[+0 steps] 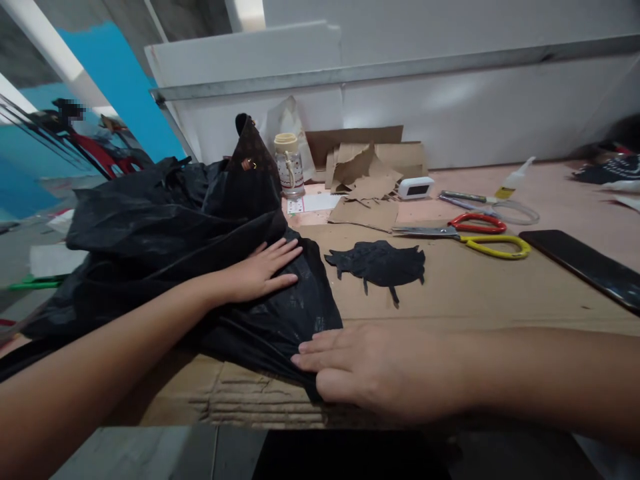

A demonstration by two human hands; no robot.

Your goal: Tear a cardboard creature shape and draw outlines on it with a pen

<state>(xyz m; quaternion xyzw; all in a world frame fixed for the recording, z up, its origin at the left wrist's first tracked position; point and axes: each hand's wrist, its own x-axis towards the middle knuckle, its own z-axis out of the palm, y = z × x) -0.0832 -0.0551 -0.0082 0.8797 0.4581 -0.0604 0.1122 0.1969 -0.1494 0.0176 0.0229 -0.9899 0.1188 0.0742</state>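
A large heap of black fabric (165, 227) lies on the left of a cardboard-covered table (475, 293). My left hand (260, 270) rests flat on the fabric's right part, fingers stretched out. My right hand (375, 370) lies at the fabric's lower corner near the table's front edge, its fingers together and pressing on or pinching the cloth's edge. A small black cut-out shape (380, 263) lies on the cardboard just right of the fabric, apart from both hands.
Scissors (470, 237) with red and yellow handles lie beyond the cut-out. A dark phone (585, 267) lies at right. Torn cardboard pieces (367, 180), a white clock (416, 188), a small bottle (289, 165), a glue bottle (513, 180) and a dark patterned bag (253, 167) stand toward the white back wall.
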